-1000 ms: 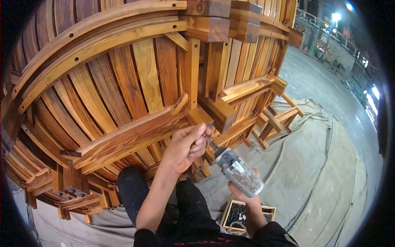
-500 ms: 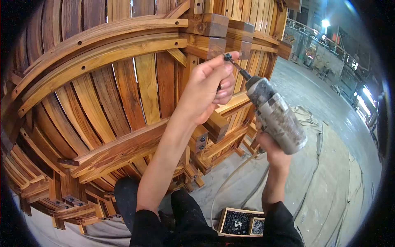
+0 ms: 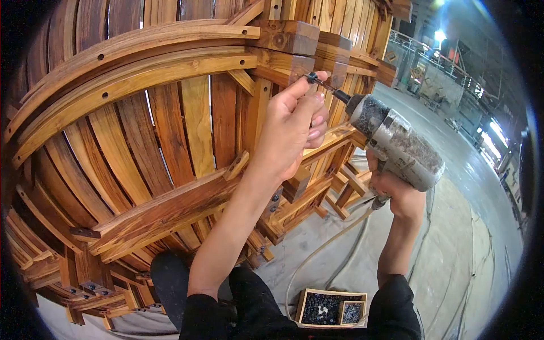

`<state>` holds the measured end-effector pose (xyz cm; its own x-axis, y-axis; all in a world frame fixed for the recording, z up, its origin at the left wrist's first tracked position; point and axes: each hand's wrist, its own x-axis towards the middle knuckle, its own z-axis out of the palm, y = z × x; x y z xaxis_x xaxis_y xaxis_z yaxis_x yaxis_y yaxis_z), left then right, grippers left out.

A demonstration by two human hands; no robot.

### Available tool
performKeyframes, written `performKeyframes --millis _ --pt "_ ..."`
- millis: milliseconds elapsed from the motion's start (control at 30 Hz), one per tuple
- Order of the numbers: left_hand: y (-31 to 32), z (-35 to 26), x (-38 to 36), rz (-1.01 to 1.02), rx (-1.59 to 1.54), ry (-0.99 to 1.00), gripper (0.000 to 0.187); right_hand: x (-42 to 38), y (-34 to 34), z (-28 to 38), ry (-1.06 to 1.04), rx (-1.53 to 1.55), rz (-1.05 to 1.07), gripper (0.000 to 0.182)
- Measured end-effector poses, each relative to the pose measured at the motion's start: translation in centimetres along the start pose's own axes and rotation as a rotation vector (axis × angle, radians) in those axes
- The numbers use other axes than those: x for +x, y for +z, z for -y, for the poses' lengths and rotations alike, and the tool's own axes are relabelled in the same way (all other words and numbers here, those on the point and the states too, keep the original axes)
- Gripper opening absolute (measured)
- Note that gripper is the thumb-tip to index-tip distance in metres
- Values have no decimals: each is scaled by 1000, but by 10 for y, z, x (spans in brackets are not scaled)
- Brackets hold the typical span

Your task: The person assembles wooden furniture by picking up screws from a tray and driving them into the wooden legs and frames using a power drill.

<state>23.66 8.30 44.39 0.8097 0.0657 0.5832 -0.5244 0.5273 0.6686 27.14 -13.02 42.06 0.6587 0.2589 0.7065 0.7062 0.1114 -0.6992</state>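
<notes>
My left hand is closed, with thumb and fingertips pinching a small black bolt at the end of a driver bit. The bit points up and left out of a worn grey impact driver. Its handle is gripped by my right hand, below and behind the tool's body. Just beyond my left fingertips are the square wooden post ends of a large slatted wooden structure. The bolt's shank is mostly hidden by my fingers.
Curved wooden rails with drilled holes run across the slats at left. A pale hose hangs from the driver to the cloth-covered floor. By my legs sits a wooden box of dark hardware, with a smaller compartment inside.
The impact driver and my right hand have shifted right and slightly down, and the tool lies at a flatter angle. My left hand keeps its pinch at the bit's tip.
</notes>
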Motion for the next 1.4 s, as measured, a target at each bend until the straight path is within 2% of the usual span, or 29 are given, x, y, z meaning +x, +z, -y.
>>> performKeyframes --millis 67,267,333,400,467,500,567,600,633,700,800,900,1033,1233,1333,1400 --pt "0 0 0 0 -6 1 29 2 -10 0 34 -70 86 35" --pt "0 2 -6 -52 17 19 32 8 -7 17 32 -149 108 35" --pt "-8 0 -27 -80 163 -62 28 8 -9 15 -1 -194 102 32" --pt "-20 -3 -47 -333 300 141 26 9 -9 17 -46 -224 79 29" --pt "-45 -6 -42 -573 409 321 36 9 -9 27 97 -268 124 27" --pt "-55 -7 -35 -660 489 400 41 10 -12 25 93 -272 130 27" --pt "-65 -5 -20 -602 477 359 46 11 -19 18 -85 -412 180 23" --pt "-66 -6 -13 -531 475 314 50 9 -13 12 -139 -402 102 24" --pt "-62 -7 -7 -450 368 269 52 8 -13 13 -146 -402 98 24" --pt "-54 -8 1 -437 290 244 51 9 -19 15 -91 -438 156 25" --pt "-54 -3 9 -444 174 277 49 9 -19 16 -61 -430 135 26" --pt "-51 3 12 -454 140 303 47 13 -18 23 10 -329 164 24" --pt "-47 6 13 -471 121 299 48 16 -11 29 -51 -413 124 22" --pt "-48 8 12 -469 119 303 53 17 -8 31 37 -368 159 22" --pt "-48 7 11 -456 117 288 54 17 -8 28 1 -457 166 23" --pt "-46 6 10 -471 121 298 53 16 -7 21 -146 -533 98 23"
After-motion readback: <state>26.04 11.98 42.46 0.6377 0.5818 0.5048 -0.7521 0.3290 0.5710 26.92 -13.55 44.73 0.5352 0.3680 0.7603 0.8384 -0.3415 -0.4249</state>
